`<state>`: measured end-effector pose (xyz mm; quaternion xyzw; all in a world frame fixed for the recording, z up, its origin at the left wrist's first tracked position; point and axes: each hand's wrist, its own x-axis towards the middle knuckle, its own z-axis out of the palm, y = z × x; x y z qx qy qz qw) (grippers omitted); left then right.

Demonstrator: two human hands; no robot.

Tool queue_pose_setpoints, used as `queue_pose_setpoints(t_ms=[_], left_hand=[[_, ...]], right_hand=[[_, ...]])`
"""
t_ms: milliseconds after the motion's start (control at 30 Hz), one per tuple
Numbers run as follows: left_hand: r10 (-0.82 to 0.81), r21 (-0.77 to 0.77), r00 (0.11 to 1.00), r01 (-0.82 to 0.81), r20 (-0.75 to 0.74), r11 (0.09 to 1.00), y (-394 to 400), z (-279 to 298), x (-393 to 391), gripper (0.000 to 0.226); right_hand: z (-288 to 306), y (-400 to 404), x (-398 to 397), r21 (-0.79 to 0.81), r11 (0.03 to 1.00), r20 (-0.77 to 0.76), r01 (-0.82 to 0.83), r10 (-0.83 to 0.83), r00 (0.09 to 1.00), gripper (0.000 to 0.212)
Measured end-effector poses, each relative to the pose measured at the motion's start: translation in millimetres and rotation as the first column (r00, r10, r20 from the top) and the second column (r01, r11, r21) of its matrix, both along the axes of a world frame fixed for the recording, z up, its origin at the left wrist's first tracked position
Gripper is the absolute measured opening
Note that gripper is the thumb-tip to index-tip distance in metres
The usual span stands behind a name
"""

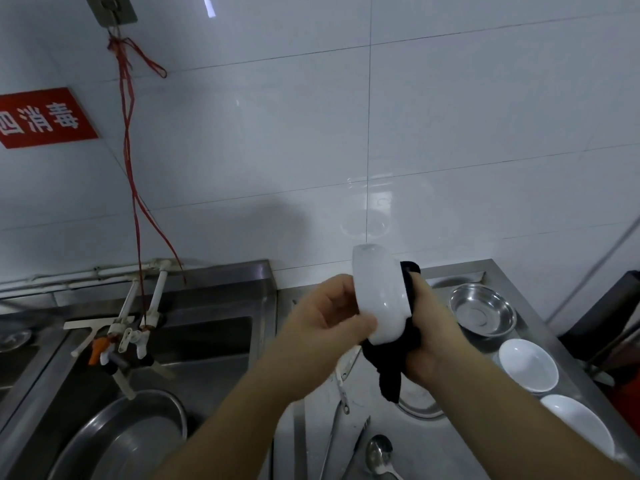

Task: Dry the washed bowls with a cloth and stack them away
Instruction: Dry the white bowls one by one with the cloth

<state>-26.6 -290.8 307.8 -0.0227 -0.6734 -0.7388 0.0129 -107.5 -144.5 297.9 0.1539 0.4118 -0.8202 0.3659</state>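
Both of my forearms rise from the bottom edge toward the middle of the frame, where the hands meet around a white bowl [381,299] held on its side above the table [519,282]. My left hand [325,317] grips the bowl's outer wall, thumb curled along the lower edge. My right hand [433,334] is closed on a black cloth [391,362], which is pressed against the bowl's open side; a tail of cloth hangs below the hands.

On the wall at the upper left is a red sign [41,117] with white Chinese characters, appearing mirrored and cut off by the frame edge; I read them as 四消毒. Red string [130,133] hangs from a hook plate [110,10] at the top left down to the taps [128,334] over the sink [207,341].

At lower left, inside the sink, sits a large steel basin [131,434]; I cannot tell whether it holds anything. Along the right side of the table stand, from far to near, a steel bowl [483,313] with nothing in it, a white bowl upright [528,365], and another white bowl nearer me [578,424], partly hidden by my right arm. Low in the centre lie a metal spoon [379,452] and tongs [337,420] on the table
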Motion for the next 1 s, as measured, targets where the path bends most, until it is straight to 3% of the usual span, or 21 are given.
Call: queue_pose_setpoints(t_ms=[100,233,367,533,667,833,1000], left_hand=[[-0.014,0.233,0.996,-0.006,0.085,0.973,-3,4,-3,0.044],[0.020,0.212,0.997,-0.036,0.077,0.977,0,-6,-2,0.029],[0.144,-0.006,0.989,-0.144,0.023,0.990,4,-20,-3,0.027],[0.206,-0.202,0.979,-0.204,-0.011,0.958,8,-32,-3,0.018],[0.167,-0.314,0.986,-0.160,-0.003,0.936,-1,-39,3,0.011],[0.069,-0.450,0.996,-0.038,0.053,0.892,-7,-45,11,0.019],[0.036,-0.671,0.999,-0.008,0.028,0.741,-12,-50,11,0.010]], right_hand=[[2,2,-7,0.118,0.993,-0.008,0.008,-0.007,1.000,0.046],[-4,1,-1,0.064,0.998,-0.016,0.021,-0.020,1.000,0.054],[-15,-10,14,0.071,0.990,-0.082,0.118,-0.112,0.990,0.050],[-25,-24,34,0.226,0.950,-0.354,0.216,-0.126,0.927,0.019],[-25,-21,32,0.290,0.929,-0.543,0.228,-0.036,0.839,0.032],[-23,-15,21,0.336,0.917,-0.548,0.213,0.007,0.836,0.040],[-28,-19,28,0.356,0.921,-0.528,0.160,0.056,0.848,0.055]])
